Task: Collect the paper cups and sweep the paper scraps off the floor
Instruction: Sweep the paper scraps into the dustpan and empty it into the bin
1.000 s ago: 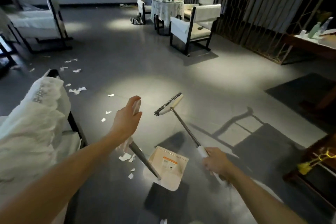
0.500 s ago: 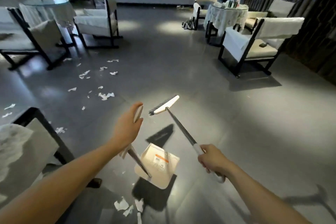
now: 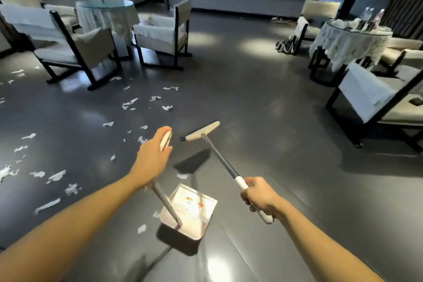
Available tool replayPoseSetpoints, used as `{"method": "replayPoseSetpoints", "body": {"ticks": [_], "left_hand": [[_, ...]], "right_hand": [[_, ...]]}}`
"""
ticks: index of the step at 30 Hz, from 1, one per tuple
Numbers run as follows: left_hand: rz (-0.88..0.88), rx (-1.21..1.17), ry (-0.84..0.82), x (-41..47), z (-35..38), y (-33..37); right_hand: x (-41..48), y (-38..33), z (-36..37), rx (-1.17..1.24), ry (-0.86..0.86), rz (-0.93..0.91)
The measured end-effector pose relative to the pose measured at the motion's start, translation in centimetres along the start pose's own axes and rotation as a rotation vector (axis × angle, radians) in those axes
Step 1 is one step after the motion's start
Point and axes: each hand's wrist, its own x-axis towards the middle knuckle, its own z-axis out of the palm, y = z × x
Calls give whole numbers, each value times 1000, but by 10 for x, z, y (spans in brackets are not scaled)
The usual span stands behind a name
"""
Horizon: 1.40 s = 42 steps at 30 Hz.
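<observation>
From the head view, the left hand (image 3: pixel 152 158) is clenched round the pale top grip of the dustpan (image 3: pixel 194 210) handle, and the pan hangs low at the end of its thin metal shaft. Its shadow lies apart from it, so it is probably off the floor (image 3: pixel 263 121). The right hand (image 3: pixel 258 197) grasps the white grip of the broom (image 3: pixel 202 133), whose shaft runs forward and up to the cream head. That head also seems lifted, since its shadow falls nearer, between the two hands.

Both tools look light, with stiff shafts, and the end grips are the right hold for reach. The pan may swing on its long handle until its lip is set flat.

Scraps (image 3: pixel 130 103) are thin torn paper, very light. They will likely flutter or skid under a fast stroke, so short, low strokes should suit them. Most lie left of and ahead of the left hand, spreading toward the chairs (image 3: pixel 75 52). One piece sits between the hands, just beyond the pan, and two more lie just left of it. The broom head is right of the main scatter and touches none.

No cup can be picked out for certain.
</observation>
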Motion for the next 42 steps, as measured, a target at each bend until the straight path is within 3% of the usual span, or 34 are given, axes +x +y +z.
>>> {"method": "replayPoseSetpoints", "body": {"ticks": [21, 28, 30, 32, 34, 37, 40, 42], "left_hand": [[-198, 54, 160, 585, 124, 18], [-274, 67, 180, 782, 142, -16], [-281, 74, 172, 836, 145, -25], [-286, 87, 180, 890, 144, -30], [-305, 99, 186, 941, 140, -34], [-305, 128, 185, 1014, 139, -41], [-307, 116, 206, 1086, 147, -51], [-326, 122, 218, 1135, 155, -61]], "right_hand": [[596, -251, -216, -346, -102, -167], [784, -356, -245, -724, -74, -266], [836, -389, -248, -604, -92, -169], [884, -420, -247, -215, -289, 42], [926, -448, -244, -61, -398, 115], [997, -481, -245, -218, -350, 6], [1080, -503, -269, -689, -253, -163], [1135, -517, -293, -789, -148, -182]]}}
